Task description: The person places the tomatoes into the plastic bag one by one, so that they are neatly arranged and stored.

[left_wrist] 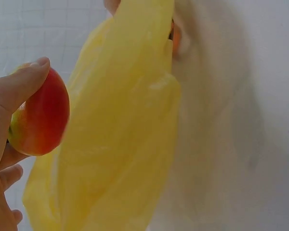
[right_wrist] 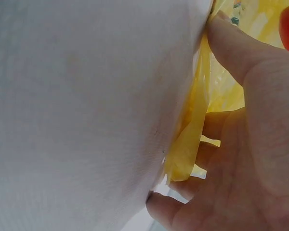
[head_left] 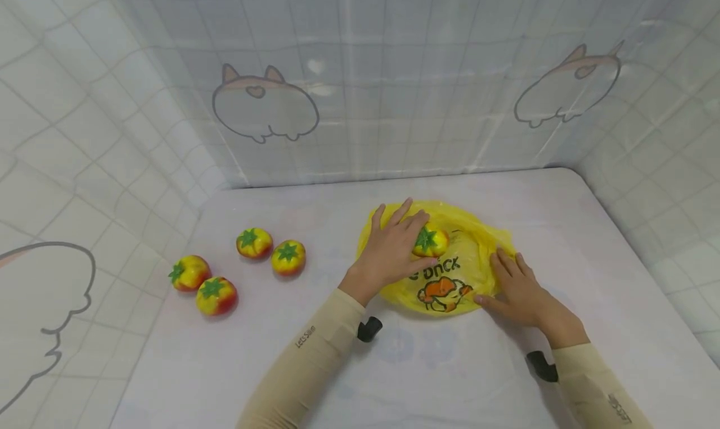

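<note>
A yellow-and-red toy fruit with a green star-shaped leaf is above the yellow plastic bag. My left hand grips this fruit between thumb and fingers; its red side faces the left wrist view. The bag is spread on the table, with black lettering and an orange cartoon print showing. At the bag's right end, my right hand rests with fingers extended and thumb apart. In the right wrist view, a fold of the bag lies against its fingers, and the thumb touches the edge.
Several matching toy fruits lie on the left of the white table: two near the middle left, one of them this fruit, and two farther left, including this one. A tiled-pattern curtain stands behind the table.
</note>
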`<state>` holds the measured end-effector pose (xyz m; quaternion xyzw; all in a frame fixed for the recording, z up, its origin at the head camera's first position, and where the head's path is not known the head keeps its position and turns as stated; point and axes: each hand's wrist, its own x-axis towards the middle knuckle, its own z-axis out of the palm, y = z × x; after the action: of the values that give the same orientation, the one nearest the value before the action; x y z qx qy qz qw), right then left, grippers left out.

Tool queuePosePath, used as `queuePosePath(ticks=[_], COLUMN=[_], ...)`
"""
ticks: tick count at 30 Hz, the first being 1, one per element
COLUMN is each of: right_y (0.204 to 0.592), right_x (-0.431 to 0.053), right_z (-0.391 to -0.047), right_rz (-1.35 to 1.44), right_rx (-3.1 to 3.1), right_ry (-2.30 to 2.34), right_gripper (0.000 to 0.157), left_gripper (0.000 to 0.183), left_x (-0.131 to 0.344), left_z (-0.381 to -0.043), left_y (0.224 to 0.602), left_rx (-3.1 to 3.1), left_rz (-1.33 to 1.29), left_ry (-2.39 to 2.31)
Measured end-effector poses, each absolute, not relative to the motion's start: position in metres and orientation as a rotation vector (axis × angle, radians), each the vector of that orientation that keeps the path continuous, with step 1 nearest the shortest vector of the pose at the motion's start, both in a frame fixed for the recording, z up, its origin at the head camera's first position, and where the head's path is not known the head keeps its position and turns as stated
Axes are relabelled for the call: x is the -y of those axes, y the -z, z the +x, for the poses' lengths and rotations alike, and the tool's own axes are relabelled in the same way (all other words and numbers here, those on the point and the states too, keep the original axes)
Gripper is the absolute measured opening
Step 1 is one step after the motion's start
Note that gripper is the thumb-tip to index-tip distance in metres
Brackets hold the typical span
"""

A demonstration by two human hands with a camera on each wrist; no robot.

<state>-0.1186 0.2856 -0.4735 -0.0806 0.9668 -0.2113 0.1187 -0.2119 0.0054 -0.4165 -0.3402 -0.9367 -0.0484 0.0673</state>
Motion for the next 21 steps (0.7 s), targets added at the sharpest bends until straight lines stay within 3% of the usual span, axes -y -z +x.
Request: queuePosePath(ticks=[21], right_y=[0.473], right_x=[-0.279], right_z=[-0.123], right_rz=[-0.216], right_rx=[-2.828], right_ry=[0.517], right_gripper=[0.111], left_gripper=[0.088], left_x=[-0.016], left_z=[-0.198], left_y=[0.403], left_rx=[2.811], left_rz=[-1.141], left_ry=[0.123])
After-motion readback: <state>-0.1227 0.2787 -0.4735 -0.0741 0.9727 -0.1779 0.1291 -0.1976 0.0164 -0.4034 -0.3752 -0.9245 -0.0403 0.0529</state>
